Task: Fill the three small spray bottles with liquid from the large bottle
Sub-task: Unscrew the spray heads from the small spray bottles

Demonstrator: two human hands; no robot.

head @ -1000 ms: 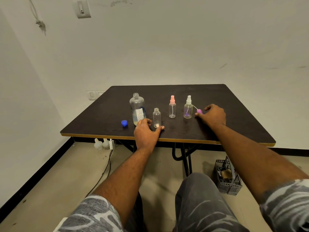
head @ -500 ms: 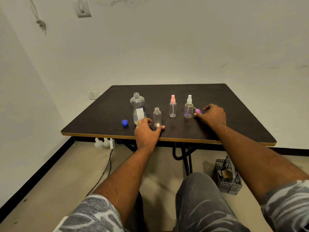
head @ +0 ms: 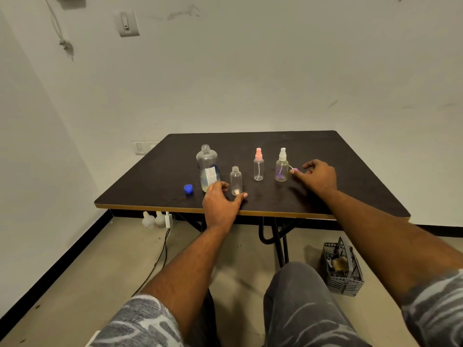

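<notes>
large bottle [head: 207,169] stands upright left of centre on the surface [head: 338,156], long axis vertical, open neck up, label facing the camera, a little pale liquid at the bottom. its blue cap [head: 188,189] lies just left of it, apart. small open bottle [head: 236,181] is upright just right of the large one, nearer the front edge, no spray top on it. further right and a bit back: pink-topped spray bottle [head: 258,165], then white-topped spray bottle [head: 282,166], both upright, nozzles up. fill level in the small ones: cannot tell. purple spray head [head: 295,169] lies on its side just right of the white-topped one, thin tube pointing toward that bottle.

surface is a dark square top with a pale edge band on folding metal legs. white walls, wall switch [head: 128,23] upper left, grey basket [head: 342,269] on the floor at right, two pale bottles [head: 151,219] and a cable under the left side.

left hand [head: 220,201] rests at the front edge, fingers loosely spread, holding nothing; thumb tip just beside the open bottle's base, a finger near the large bottle's base. right hand [head: 318,175] rests palm down, loosely curled, one fingertip touching the purple spray head, thumb clear of it, no grip.
</notes>
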